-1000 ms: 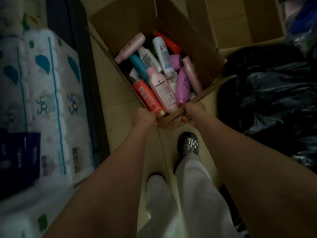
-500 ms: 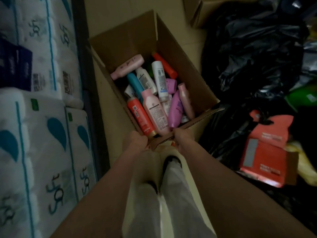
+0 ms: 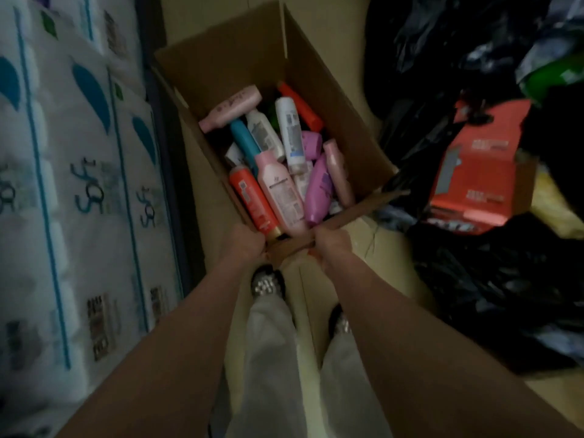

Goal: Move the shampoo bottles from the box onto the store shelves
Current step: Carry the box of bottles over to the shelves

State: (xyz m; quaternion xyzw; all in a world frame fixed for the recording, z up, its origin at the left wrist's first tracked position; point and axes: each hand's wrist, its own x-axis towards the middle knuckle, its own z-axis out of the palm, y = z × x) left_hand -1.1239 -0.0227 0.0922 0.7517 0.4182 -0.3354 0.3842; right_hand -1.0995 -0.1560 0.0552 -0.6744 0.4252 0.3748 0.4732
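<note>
Now, with the left hand (image 3: 245,245) and right hand (image 3: 331,245) both gripping the near flap of the box (image 3: 227,58), which sits at 12 o'clock with the shampoo bottles (image 3: 278,188) loose inside, I would drag it slowly and keep it level.

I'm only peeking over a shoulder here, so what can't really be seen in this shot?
- Head view: labels on the shampoo bottles are too blurred to read.
- Bottles lower in the box are hidden by those on top.
- Fingers of the left hand and right hand are hidden over the rim.
- No store shelves in frame.
</note>
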